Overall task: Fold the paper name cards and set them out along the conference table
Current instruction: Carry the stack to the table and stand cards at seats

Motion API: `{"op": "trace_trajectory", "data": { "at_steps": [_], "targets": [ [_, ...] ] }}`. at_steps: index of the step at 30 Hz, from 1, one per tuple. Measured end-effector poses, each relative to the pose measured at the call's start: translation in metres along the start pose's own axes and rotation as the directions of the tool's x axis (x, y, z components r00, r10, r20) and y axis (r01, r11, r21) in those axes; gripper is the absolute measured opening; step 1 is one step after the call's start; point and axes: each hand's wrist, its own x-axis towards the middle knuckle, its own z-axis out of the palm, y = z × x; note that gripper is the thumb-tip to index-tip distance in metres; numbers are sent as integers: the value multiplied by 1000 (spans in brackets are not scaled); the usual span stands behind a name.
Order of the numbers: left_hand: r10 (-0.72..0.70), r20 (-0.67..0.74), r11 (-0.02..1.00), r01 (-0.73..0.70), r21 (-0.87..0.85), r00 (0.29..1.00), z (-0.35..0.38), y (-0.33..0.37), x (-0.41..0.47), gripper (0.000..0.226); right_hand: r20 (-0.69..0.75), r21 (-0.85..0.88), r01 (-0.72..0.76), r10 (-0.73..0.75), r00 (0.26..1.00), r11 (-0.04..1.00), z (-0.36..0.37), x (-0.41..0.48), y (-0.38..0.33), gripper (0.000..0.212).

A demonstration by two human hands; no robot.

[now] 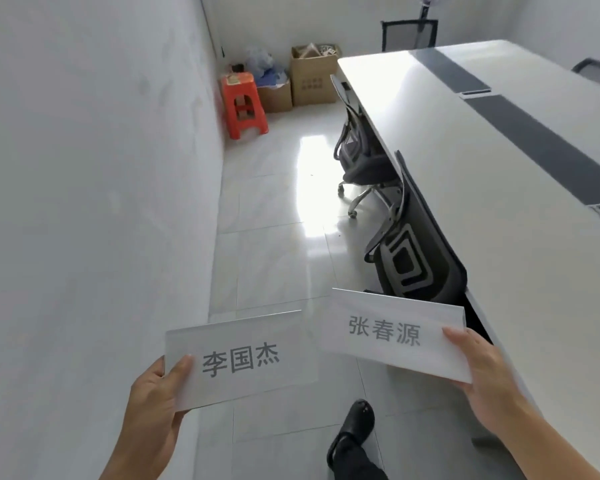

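Long white conference table (465, 174) w/ a dark grey strip (534, 133) down its middle (cable slots (475, 93) set in it). Glossy tiled floor (274, 254) carries 2 wheeled office chairs (420, 268) tucked under the table edge, an orange plastic stool (244, 103) & cardboard boxes (310, 77) in the far corner, plus a black shoe (354, 427).

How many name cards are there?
2: the left card, held in the left hand over the floor; the right card, in the right hand by the table's edge. More may be hidden.

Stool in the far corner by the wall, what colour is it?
Orange-red. The stool shows best in the head view, the only one.
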Motion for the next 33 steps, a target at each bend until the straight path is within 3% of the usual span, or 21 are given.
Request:
{"op": "trace_trajectory", "data": {
  "at_steps": [4,10,14,18,20,26,30,33],
  "targets": [
    [-16,50,1000,16,3,999,62,22,74,15,-62,43,24,-22,998,999,-5,65,-27,30],
    [-5,88,999,2,34,996,144,71,169,15,-91,91,73,-65,994,993,-9,163,-84,59],
    [-23,135,998,14,66,991,189,93,220,15,-156,139,98,-76,985,985,-16,213,-112,45],
    [-56,246,994,31,103,968,242,115,279,17,-228,166,128,-88,970,978,-28,252,-129,59],
    [-62,319,991,21,130,946,274,126,314,18,-294,188,143,-83,952,972,-36,272,-133,56],
    [-85,519,978,-28,206,851,382,169,417,19,-587,271,220,-20,809,937,-47,327,-146,69],
    [-130,652,962,-63,264,747,457,200,467,19,-714,389,271,102,693,881,-53,359,-154,20],
    [-179,734,948,-83,306,655,514,210,489,20,-800,437,275,232,553,856,-64,371,-156,20]
  ]
}}
